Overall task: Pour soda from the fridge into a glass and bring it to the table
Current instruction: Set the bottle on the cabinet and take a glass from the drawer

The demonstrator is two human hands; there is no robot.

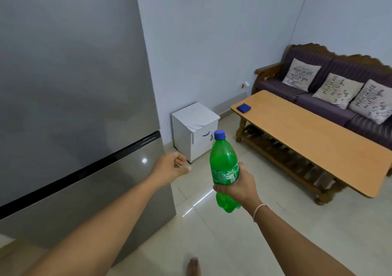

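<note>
Fingers of the right hand (239, 187) wrap the capped green plastic soda bottle (225, 169), the left hand (171, 166) loosely curled, holding nothing, beside the grey steel fridge (74, 84).

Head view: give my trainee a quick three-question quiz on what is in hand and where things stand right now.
1. True or false: the blue cap is on the green soda bottle.
2. Which hand grips the bottle?
A. left hand
B. right hand
C. both
3. Fill in: the one thing lying on the wooden table is a folded blue ____.

Key:
1. True; the bottle is upright and capped.
2. B; the left hand holds nothing, its fingers loosely curled beside the closed fridge.
3. Cloth. No glass is in view.
</note>
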